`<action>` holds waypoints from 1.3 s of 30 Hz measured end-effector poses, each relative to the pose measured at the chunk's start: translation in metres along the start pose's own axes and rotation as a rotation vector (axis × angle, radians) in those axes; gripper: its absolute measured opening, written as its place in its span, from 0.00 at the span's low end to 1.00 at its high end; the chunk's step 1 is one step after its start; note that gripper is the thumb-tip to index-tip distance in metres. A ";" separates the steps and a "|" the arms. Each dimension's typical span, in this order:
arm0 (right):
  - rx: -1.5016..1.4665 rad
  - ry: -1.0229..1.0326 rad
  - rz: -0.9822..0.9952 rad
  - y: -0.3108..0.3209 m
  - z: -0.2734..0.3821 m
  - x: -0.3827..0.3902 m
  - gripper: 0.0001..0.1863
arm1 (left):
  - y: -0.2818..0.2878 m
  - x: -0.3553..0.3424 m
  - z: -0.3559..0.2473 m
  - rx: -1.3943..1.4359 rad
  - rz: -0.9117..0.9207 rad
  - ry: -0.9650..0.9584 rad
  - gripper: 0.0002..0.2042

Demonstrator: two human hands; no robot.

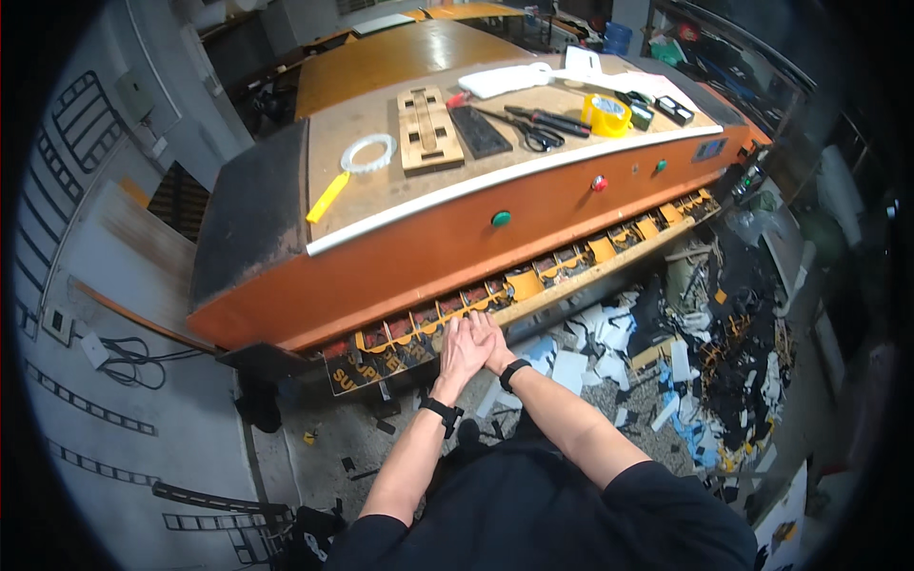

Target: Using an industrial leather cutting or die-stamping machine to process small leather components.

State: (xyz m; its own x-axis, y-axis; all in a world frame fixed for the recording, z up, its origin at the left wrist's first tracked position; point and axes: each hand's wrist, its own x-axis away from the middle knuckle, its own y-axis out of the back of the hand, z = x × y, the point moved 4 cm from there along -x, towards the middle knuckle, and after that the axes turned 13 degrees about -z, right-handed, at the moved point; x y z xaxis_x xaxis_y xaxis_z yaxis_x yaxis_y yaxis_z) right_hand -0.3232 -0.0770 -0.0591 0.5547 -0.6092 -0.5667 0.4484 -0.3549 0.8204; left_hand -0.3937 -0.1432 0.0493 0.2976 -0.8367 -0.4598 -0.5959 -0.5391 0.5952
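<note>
My left hand [462,344] and my right hand [491,344] come together, partly overlapping, at the front edge of a long wooden board [571,279]. Their fingers are closed and bent in toward the board's edge; the overlap hides whether anything small is between them. The board carries a row of black and yellow pieces [525,285] along its length and lies under the lip of an orange machine [419,238]. Printed lettering marks the board's dark left end [367,369]. Black bands circle both wrists.
On the machine's top lie a slotted wooden block [428,128], a dark flat block [479,130], scissors [538,136], yellow tape [606,115], a clear ring [367,152] and a yellow-handled cutter [328,197]. Green and red buttons [599,184] line its front. Scraps [700,381] litter the floor at right.
</note>
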 end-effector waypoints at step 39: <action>-0.436 -0.695 0.556 0.026 -0.036 -0.058 0.13 | 0.139 0.006 0.201 -0.504 -0.229 0.726 0.41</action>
State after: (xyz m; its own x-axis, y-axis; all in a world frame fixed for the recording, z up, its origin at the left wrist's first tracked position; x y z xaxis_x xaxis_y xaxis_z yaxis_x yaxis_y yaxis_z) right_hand -0.3184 -0.0259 -0.0077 0.2925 -0.9400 0.1758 0.5447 0.3149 0.7773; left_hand -0.6247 -0.2040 -0.0027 0.8664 -0.4673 -0.1762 -0.1187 -0.5354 0.8362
